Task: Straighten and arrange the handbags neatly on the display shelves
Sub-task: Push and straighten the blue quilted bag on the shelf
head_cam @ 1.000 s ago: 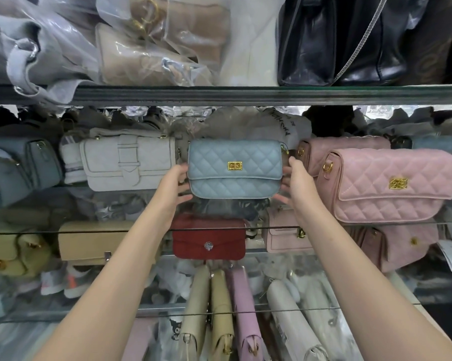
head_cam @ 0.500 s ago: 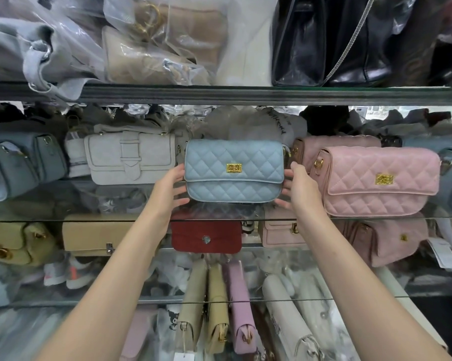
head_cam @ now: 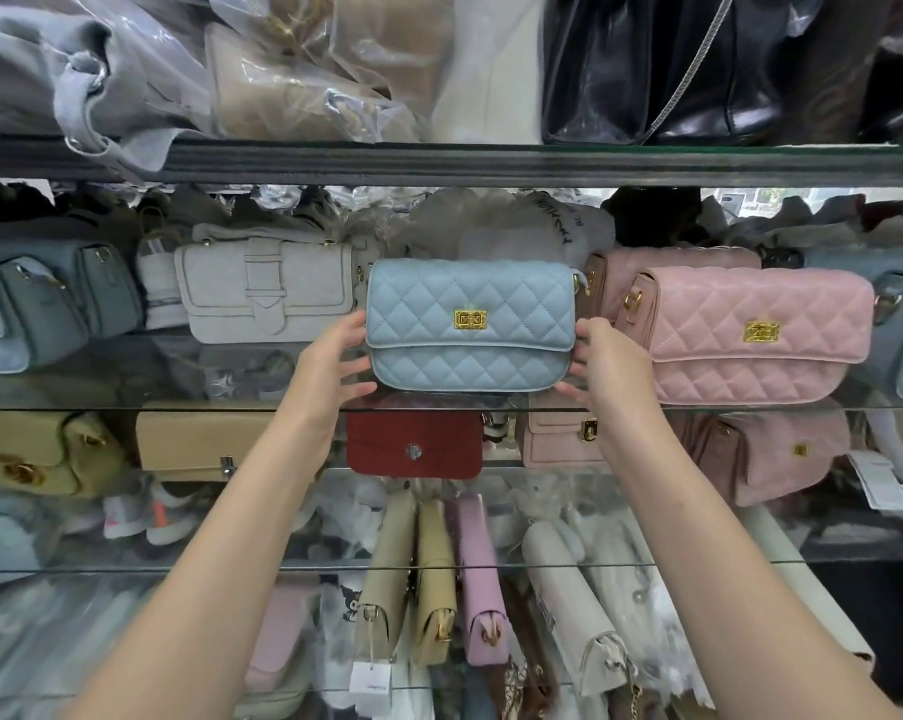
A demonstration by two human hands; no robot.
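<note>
Between both hands: blue quilted handbag (head_cam: 470, 324), upright on glass shelf (head_cam: 179, 409) | left hand (head_cam: 329, 363), right hand (head_cam: 607, 368) gripping its ends | beyond right hand: pink quilted handbag (head_cam: 750, 335) | beyond left hand: white buckled handbag (head_cam: 264, 296)

Bright, even light, soft shadows only. Glare streaks the plastic wraps (head_cam: 303, 70) up top. Wide-angle bending curves the shelf (head_cam: 439, 163) edges; corners go soft.
</note>
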